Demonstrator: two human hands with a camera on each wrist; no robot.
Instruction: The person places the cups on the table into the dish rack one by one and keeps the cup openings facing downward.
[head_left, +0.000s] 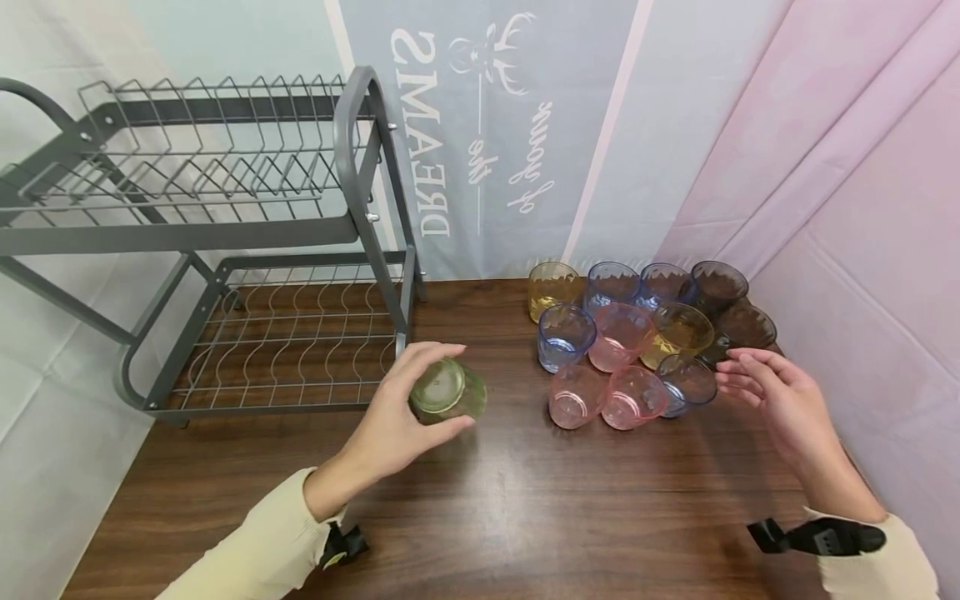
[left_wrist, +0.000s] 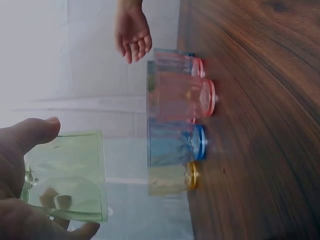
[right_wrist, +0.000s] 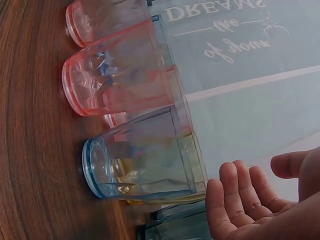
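My left hand (head_left: 397,412) grips a clear green glass (head_left: 442,390) between thumb and fingers, with its base turned up toward the head camera. In the left wrist view the green glass (left_wrist: 70,175) is held above the table, apart from the others. My right hand (head_left: 776,400) hovers beside the right end of a group of glasses, its fingers loosely bent and holding nothing. Nearest to it are a blue glass (head_left: 686,385) and a dark grey glass (head_left: 746,327). In the right wrist view that blue glass (right_wrist: 140,155) stands upright near the fingertips.
Several upright glasses stand close together, among them a pink glass (head_left: 573,398), a yellow glass (head_left: 553,287) and another blue glass (head_left: 564,337). A two-tier grey dish rack (head_left: 277,229) stands at the left on the wooden table (head_left: 525,517). A printed cloth (head_left: 495,167) hangs behind.
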